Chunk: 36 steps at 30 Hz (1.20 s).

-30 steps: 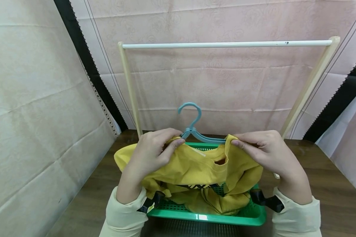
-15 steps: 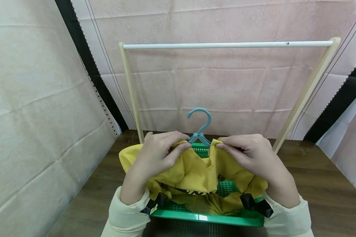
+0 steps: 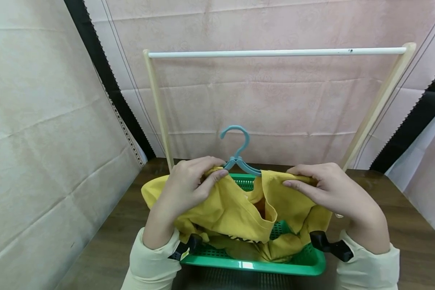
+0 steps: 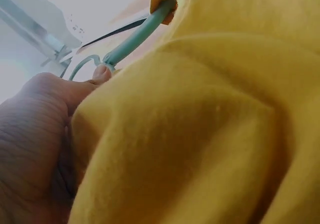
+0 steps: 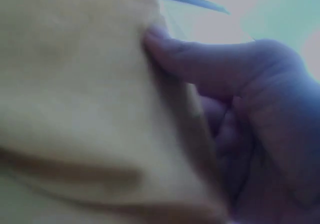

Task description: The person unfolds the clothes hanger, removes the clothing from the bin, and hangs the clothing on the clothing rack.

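A yellow shirt (image 3: 235, 213) hangs bunched between my hands, its neckline facing up and its lower part lying in a green basket (image 3: 239, 264). Through the neck rises a light blue clothes hanger (image 3: 238, 151), hook upward, with its right arm running under the shirt's right shoulder. My left hand (image 3: 190, 183) pinches the left shoulder fabric close to the hanger's middle; in the left wrist view the thumb tip lies by the hook's base. Out along the right shoulder, my right hand (image 3: 328, 191) pinches the fabric between thumb and fingers. Cloth hides both ends of the hanger.
Behind the basket stands a rack with a white horizontal bar (image 3: 275, 53) and cream side posts (image 3: 158, 108). Everything rests on a brown wooden table (image 3: 105, 237). Pale fabric walls (image 3: 50, 133) enclose the back and sides.
My right hand moved inward, then back out to the right, drawing the shirt's right shoulder further over the hanger arm. The left hand kept its hold and shifted only slightly.
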### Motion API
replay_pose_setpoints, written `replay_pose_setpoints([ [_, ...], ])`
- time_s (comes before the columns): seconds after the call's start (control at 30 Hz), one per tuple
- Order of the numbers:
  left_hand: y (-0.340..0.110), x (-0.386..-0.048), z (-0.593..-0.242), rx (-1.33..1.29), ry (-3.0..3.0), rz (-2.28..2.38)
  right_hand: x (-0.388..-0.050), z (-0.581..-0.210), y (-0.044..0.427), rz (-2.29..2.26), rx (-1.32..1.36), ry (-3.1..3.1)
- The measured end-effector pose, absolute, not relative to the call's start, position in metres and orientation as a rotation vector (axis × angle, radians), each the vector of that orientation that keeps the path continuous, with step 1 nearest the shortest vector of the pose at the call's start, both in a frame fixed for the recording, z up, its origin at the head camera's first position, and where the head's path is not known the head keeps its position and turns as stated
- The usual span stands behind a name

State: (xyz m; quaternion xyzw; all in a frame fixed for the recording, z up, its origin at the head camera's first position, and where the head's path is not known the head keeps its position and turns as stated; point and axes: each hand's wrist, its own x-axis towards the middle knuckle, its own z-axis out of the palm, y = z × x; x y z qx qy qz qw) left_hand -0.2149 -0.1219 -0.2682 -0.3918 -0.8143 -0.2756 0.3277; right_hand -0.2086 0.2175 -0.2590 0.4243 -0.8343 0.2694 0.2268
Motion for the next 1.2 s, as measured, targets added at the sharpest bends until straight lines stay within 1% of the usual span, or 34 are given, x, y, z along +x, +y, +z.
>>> replay_pose_setpoints([
  [0.23, -0.144, -0.211, -0.263, -0.969, -2.276, -0.773, -0.211, -0.261, 0.226, 0.72, 1.143, -2.174],
  [0.47, -0.16, -0.21, -0.259, -1.06, -2.328, -0.904, -0.21, -0.261, 0.232, 0.711, 1.102, -2.185],
  [0.63, -0.157, -0.213, -0.261, -1.121, -2.335, -0.899, -0.21, -0.26, 0.232, 0.724, 1.094, -2.189],
  [0.93, -0.147, -0.215, -0.264, -1.117, -2.232, -0.83, -0.211, -0.259, 0.226, 0.704, 1.082, -2.177],
  [1.2, -0.143, -0.214, -0.265, -1.122, -2.175, -0.853, -0.213, -0.259, 0.221, 0.701, 1.141, -2.095],
])
